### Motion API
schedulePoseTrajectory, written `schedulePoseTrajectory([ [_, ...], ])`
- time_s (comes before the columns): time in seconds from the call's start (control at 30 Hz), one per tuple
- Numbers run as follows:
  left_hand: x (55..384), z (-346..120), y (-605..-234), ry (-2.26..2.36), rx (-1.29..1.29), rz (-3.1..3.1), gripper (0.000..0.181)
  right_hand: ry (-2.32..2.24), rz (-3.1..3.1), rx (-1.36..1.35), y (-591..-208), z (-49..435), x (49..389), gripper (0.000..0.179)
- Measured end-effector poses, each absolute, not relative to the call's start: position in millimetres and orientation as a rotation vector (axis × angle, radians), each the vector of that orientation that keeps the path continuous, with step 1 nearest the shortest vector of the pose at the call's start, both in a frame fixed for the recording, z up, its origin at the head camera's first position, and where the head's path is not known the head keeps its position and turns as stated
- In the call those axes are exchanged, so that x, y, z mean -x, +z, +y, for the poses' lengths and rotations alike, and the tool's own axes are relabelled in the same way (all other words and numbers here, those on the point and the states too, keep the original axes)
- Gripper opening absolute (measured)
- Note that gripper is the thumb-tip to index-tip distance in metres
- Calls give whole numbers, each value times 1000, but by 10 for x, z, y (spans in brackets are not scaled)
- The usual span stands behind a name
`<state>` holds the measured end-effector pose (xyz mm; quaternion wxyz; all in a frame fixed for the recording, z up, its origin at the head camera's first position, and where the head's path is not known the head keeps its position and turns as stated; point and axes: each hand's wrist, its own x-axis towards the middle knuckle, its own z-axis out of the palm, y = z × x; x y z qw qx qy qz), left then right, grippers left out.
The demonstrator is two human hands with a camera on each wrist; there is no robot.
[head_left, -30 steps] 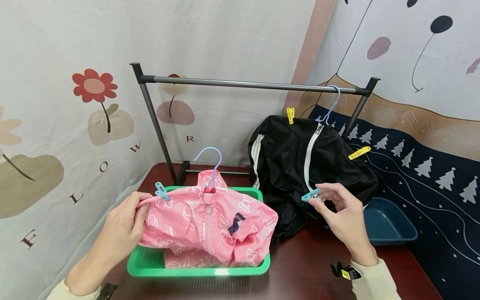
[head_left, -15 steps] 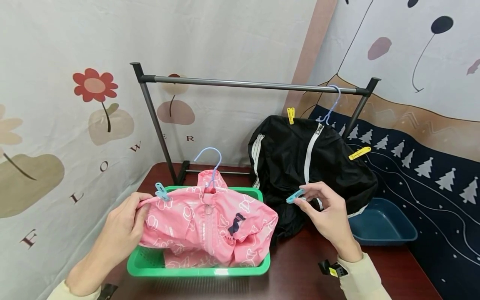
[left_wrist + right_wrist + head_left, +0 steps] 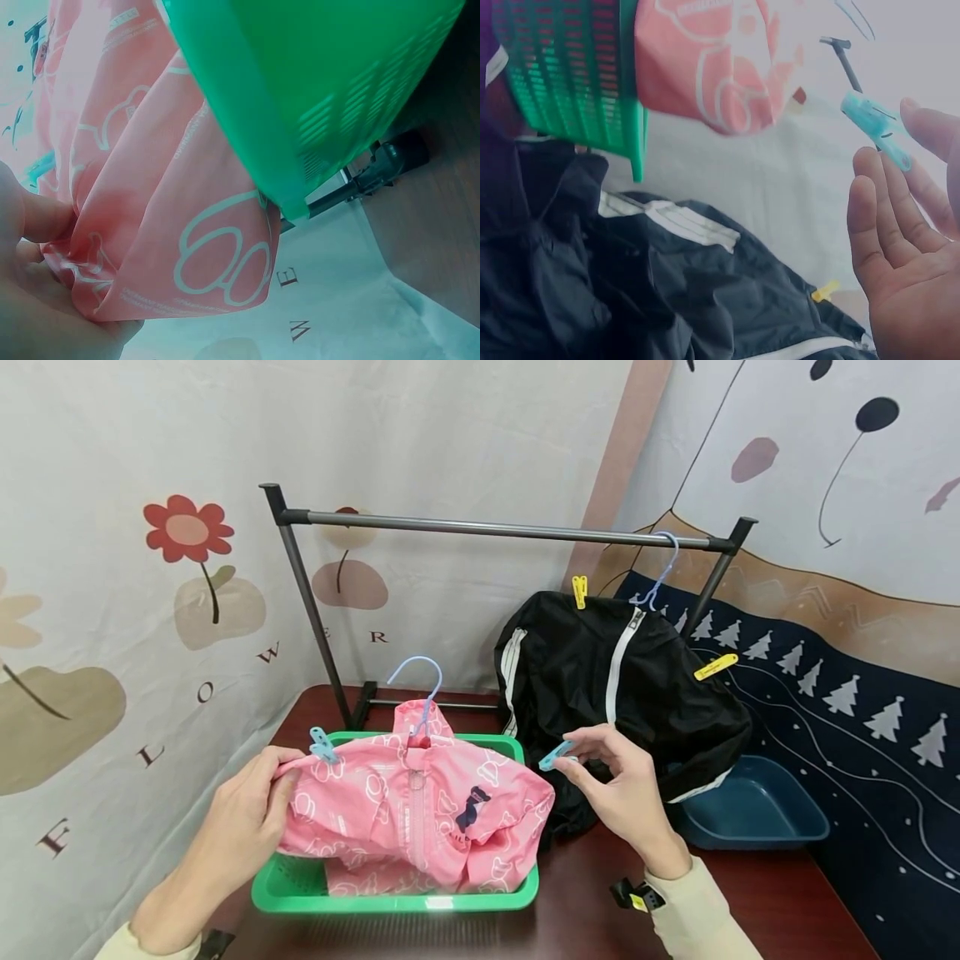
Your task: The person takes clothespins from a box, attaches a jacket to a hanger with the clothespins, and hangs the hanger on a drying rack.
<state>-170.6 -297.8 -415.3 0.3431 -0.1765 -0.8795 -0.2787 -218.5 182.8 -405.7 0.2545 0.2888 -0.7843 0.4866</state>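
Observation:
A pink jacket [image 3: 375, 810] with white outline prints lies over the green basket [image 3: 390, 903], a lilac hanger [image 3: 437, 681] hooked up out of its neck. My left hand [image 3: 243, 814] pinches the jacket's shoulder at the left; folds bunch under the thumb in the left wrist view. One blue clothespin [image 3: 322, 745] is clipped on the jacket near that hand. Between right thumb and fingers my right hand [image 3: 618, 785] holds another blue clothespin [image 3: 557, 755], just off the jacket's right end. In the right wrist view this clothespin [image 3: 874, 124] is apart from the pink cloth.
Behind, a dark metal rack [image 3: 480, 529] stands on the reddish-brown table [image 3: 570, 910]. From its right end hangs a black jacket [image 3: 570, 668] on a hanger, with yellow clothespins [image 3: 580, 592] on it. A dark blue tray [image 3: 757, 810] sits at the right.
My right hand has moved left with the blue clothespin, from in front of the black jacket to near the pink jacket's right end. The left hand has kept its place.

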Motion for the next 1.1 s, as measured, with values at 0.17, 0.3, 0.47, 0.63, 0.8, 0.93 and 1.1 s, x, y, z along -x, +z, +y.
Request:
schedulePoseTrajectory([
  [0.17,1709,-2976,-4161,-732,463,-2283,34,1336,-2112,-805,-4044,1708,2194,40],
  [0.3,1705,-2982,-4170,-743,462,-2296,36,1349,-2088,-819,-4021,1631,2196,38],
  [0.47,1708,-2987,-4173,-746,462,-2302,37,1360,-2087,-808,-4016,1564,2210,36],
  [0.63,1717,-2978,-4165,-742,471,-2285,35,1349,-2084,-802,-4019,1510,2229,35],
  [0.8,1722,-2983,-4158,-743,477,-2282,35,1364,-2062,-805,-4008,1472,2243,33],
  [0.93,1719,-2990,-4158,-747,475,-2289,36,1386,-2050,-805,-3996,1445,2250,29],
  [1.1,1717,-2994,-4159,-744,470,-2291,37,1443,-2044,-804,-3993,1416,2253,26],
])
